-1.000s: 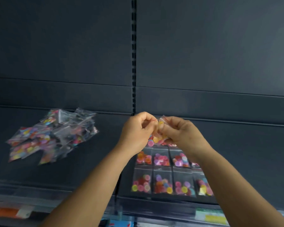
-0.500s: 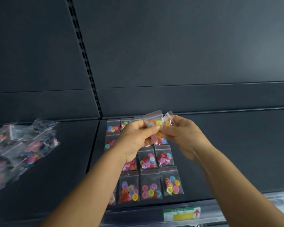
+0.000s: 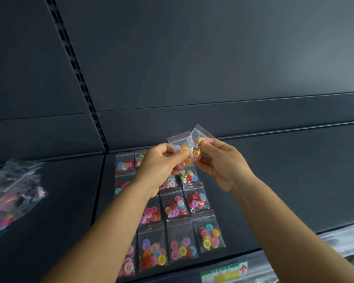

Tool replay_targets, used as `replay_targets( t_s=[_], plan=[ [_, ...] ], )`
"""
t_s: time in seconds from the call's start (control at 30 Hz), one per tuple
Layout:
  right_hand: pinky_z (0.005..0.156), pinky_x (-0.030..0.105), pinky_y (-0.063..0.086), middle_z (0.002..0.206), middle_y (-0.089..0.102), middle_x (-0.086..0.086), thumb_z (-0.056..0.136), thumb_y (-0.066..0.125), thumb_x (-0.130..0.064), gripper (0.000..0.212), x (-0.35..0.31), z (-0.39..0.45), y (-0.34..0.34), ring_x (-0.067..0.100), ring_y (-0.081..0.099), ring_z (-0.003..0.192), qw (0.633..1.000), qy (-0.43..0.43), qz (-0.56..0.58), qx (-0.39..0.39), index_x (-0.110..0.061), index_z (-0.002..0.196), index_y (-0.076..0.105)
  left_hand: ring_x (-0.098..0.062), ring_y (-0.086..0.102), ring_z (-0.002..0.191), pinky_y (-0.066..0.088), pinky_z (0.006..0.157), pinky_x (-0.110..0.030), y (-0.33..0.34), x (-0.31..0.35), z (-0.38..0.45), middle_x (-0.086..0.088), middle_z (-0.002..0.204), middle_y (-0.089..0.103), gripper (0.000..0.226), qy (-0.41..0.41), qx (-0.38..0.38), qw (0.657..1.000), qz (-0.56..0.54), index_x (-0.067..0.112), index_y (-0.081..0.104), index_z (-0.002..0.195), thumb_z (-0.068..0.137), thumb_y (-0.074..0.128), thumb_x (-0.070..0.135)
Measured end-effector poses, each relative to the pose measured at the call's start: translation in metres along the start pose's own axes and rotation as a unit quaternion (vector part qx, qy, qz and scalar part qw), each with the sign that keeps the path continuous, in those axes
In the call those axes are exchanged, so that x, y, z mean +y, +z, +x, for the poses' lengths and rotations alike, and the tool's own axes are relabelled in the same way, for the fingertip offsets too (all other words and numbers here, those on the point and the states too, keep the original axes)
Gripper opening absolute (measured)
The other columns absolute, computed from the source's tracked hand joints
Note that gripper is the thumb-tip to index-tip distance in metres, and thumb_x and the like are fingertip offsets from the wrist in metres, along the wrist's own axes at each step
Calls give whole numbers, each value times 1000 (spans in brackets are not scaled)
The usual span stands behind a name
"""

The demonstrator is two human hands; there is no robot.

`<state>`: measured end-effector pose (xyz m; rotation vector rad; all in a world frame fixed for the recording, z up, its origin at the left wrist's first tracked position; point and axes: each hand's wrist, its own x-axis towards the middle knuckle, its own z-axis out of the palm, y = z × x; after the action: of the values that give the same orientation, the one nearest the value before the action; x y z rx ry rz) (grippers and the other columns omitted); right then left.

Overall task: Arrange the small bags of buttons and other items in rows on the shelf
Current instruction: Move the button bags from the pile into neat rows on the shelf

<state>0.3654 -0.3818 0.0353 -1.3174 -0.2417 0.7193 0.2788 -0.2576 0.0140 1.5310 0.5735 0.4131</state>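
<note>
Head view: above the dark shelf [image 3: 274, 180], the left hand [image 3: 159, 170] pinches one button bag [image 3: 179, 145] and the right hand [image 3: 223, 166] pinches another bag [image 3: 199, 144], touching; rows of bags [image 3: 180, 223] lie below, a loose pile [image 3: 10, 197] far left

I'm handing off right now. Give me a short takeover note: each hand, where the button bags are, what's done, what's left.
Left hand: pinches one button bag above the shelf.
Right hand: pinches a second bag, touching the first.
Done: a grid of bags lies flat in rows on the shelf, below the hands.
Left: place both held bags into rows, then sort the loose pile on the left shelf section.
</note>
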Motion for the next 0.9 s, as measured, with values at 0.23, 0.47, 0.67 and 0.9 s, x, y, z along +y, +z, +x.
replay_targets(
  t_s=[0.23,0.47,0.67,0.9],
  plan=[
    [62,20,54,84,71,5,90,61,-22,13,-4,21,-24,13,65,73,999,3,-27,-17,-12,92,69,-9,64,62,56,60,-25,28,1,14,3,72,71,18,-7,55,998,20,16,67,83,85,67,34],
    [50,16,48,68,68,-1,87,65,-13,3,-17,45,-56,6,64,55,996,-35,-77,-7,-12,86,62,-3,63,62,54,64,-21,60,9,28,8,71,70,13,-30,93,994,-47,14,69,86,87,66,27],
    [56,17,52,73,73,2,87,65,-14,20,-23,49,-68,13,69,62,993,-67,-83,-50,-18,100,51,-10,59,60,53,62,-23,82,20,35,-8,77,62,11,-53,119,987,-93,11,65,84,85,68,22],
    [72,15,52,82,74,-5,81,73,-20,8,-29,51,-80,7,70,78,962,-151,-185,-130,-16,86,69,-5,57,51,55,60,-21,88,30,34,-2,69,65,10,-47,118,974,-188,8,63,83,87,66,17]
  ],
)
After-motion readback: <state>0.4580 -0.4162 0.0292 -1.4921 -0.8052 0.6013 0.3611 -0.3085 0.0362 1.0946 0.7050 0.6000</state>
